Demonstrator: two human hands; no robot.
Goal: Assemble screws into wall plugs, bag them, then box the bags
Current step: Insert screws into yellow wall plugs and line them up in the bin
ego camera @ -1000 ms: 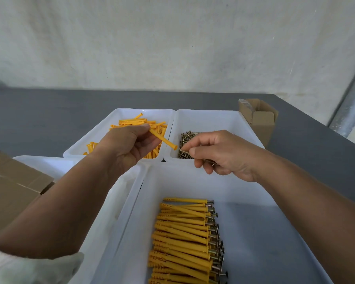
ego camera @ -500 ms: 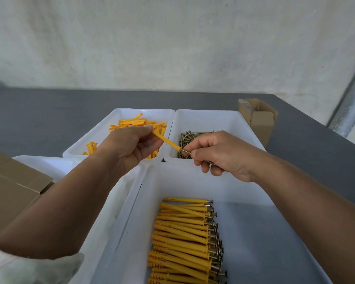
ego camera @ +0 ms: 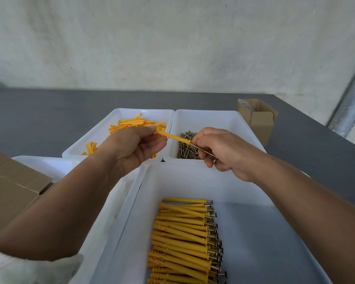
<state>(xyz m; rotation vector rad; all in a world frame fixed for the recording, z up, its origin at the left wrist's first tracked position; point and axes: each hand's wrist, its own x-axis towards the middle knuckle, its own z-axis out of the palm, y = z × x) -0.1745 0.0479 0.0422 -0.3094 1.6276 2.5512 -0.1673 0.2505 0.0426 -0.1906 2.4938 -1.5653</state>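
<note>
Yellow wall plug point(ego camera: 173, 137) held above screw tray point(ego camera: 209, 119), one end pinched in left hand point(ego camera: 131, 148) fingertips. Screw point(ego camera: 201, 149) pinched by right hand point(ego camera: 228, 152), tip meeting plug's free end, axes aligned for insertion. Assembled plugs point(ego camera: 184, 232) lie in rows in near tray point(ego camera: 182, 181), close below for easy drop. Grey tabletop point(ego camera: 39, 119); small open carton point(ego camera: 260, 124) at far right; pale wall point(ego camera: 172, 48) behind.

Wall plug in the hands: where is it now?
Head view, centre: the wall plug is pinched by the left hand, its tip meeting the screw held by the right hand, over the left edge of the screw tray.
</note>
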